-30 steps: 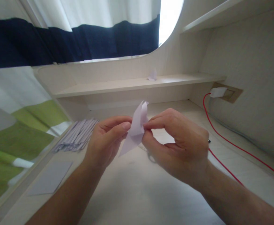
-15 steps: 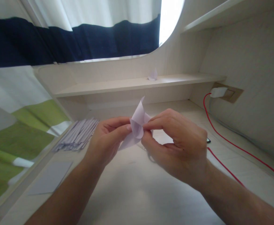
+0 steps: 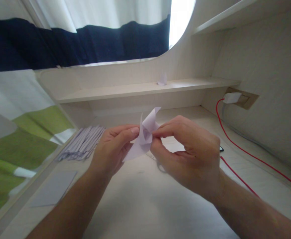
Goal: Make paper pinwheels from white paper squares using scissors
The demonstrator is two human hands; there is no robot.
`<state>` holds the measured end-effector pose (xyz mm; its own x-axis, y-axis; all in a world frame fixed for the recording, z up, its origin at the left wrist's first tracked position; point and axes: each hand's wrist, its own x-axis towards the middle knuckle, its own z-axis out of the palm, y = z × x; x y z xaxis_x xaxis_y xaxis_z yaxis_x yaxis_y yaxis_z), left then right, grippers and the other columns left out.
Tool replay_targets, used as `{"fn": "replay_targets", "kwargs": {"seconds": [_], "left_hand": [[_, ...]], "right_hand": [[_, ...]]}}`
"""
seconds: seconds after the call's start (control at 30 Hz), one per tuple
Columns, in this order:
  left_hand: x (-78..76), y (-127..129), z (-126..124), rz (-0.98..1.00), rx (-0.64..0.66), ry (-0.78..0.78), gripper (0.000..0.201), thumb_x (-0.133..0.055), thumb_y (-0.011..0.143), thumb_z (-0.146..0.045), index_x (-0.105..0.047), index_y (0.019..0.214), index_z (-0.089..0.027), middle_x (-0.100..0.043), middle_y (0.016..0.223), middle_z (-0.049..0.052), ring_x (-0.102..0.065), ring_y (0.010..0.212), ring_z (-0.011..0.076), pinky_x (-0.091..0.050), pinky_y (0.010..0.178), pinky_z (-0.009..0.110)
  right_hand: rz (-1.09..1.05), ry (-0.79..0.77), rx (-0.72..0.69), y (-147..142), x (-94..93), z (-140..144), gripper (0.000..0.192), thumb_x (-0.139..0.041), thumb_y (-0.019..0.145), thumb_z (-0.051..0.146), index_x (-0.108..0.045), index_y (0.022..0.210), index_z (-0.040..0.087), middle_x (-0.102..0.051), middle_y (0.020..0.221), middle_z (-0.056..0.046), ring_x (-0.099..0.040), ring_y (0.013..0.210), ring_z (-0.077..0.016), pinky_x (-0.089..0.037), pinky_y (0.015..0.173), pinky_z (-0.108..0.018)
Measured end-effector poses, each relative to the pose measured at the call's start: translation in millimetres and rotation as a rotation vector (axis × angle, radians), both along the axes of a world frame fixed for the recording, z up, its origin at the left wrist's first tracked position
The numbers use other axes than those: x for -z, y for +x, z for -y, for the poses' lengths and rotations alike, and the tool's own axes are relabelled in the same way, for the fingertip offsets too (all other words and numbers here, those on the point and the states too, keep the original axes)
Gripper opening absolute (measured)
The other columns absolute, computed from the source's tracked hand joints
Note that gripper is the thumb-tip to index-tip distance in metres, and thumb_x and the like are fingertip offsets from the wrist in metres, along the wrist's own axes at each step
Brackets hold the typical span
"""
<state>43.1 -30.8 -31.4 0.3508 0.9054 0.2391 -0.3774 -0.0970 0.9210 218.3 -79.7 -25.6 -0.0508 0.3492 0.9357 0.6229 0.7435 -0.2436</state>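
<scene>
A small folded piece of white paper point(image 3: 144, 137) is pinched between the left hand point(image 3: 111, 149) and the right hand point(image 3: 187, 154), above the middle of the pale worktop point(image 3: 140, 202). The left hand is closed on the paper's left side, thumb and forefinger pressed together on it. The right hand is curled, its thumb and forefinger nipped on the paper's right side (the other fingers are bent into the palm). A pointed flap of the paper is raised above the fingers, and a longer point is slanted down to the left, toward the left palm.

To the left of the hands, a fanned stack of folded paper strips point(image 3: 82, 146) is laid on the worktop, and nearer the edge a flat grey sheet point(image 3: 54, 189) is seen. On the shelf point(image 3: 135, 89) behind, another small folded paper piece point(image 3: 162, 79) is set. At the right, a red cable point(image 3: 245, 149) is run from a white plug point(image 3: 231, 97) in the wall socket down across the worktop.
</scene>
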Motion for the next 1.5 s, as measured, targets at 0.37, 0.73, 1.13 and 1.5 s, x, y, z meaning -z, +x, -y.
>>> {"fn": "replay_targets", "kwargs": {"seconds": [0.37, 0.73, 1.13, 1.5], "left_hand": [[-1.1, -3, -3, 0.009, -0.078, 0.077, 0.017, -0.093, 0.069, -0.032, -0.084, 0.077, -0.019, -0.072, 0.060, 0.003, -0.056, 0.047, 0.0095, -0.044, 0.045, 0.020], [5.3, -9, 1, -0.087, -0.215, 0.257, 0.010, -0.090, 0.077, -0.028, -0.086, 0.086, -0.025, -0.082, 0.080, 0.002, -0.075, 0.065, 0.0162, -0.060, 0.057, 0.022], [-8.3, -6, 23, -0.185, -0.415, 0.585, 0.007, -0.081, 0.086, -0.018, -0.082, 0.090, -0.023, -0.081, 0.088, 0.000, -0.075, 0.081, 0.0132, -0.064, 0.073, 0.021], [-18.2, -12, 29, -0.279, -0.479, 0.865, 0.012, -0.076, 0.083, -0.007, -0.079, 0.089, -0.017, -0.081, 0.085, 0.002, -0.074, 0.077, 0.0135, -0.063, 0.072, 0.025]], "right_hand": [[-0.070, -0.089, -0.052, -1, -2.3, 3, 0.015, -0.071, 0.084, 0.011, -0.070, 0.082, 0.025, -0.075, 0.077, 0.001, -0.069, 0.067, -0.0180, -0.054, 0.062, -0.033], [-0.093, -0.181, -0.067, 1, -4.5, 8, 0.015, -0.073, 0.081, 0.011, -0.074, 0.084, 0.025, -0.076, 0.078, 0.001, -0.070, 0.069, -0.0179, -0.055, 0.067, -0.033], [-0.355, -0.512, -0.314, 3, -5.1, 3, 0.031, -0.083, 0.081, 0.008, -0.084, 0.101, 0.031, -0.084, 0.093, 0.001, -0.080, 0.081, -0.0184, -0.067, 0.078, -0.028], [-0.288, -0.519, -0.344, 3, -3.9, 3, 0.038, -0.083, 0.082, 0.009, -0.084, 0.108, 0.036, -0.085, 0.096, 0.003, -0.082, 0.086, -0.0181, -0.067, 0.079, -0.024]]}}
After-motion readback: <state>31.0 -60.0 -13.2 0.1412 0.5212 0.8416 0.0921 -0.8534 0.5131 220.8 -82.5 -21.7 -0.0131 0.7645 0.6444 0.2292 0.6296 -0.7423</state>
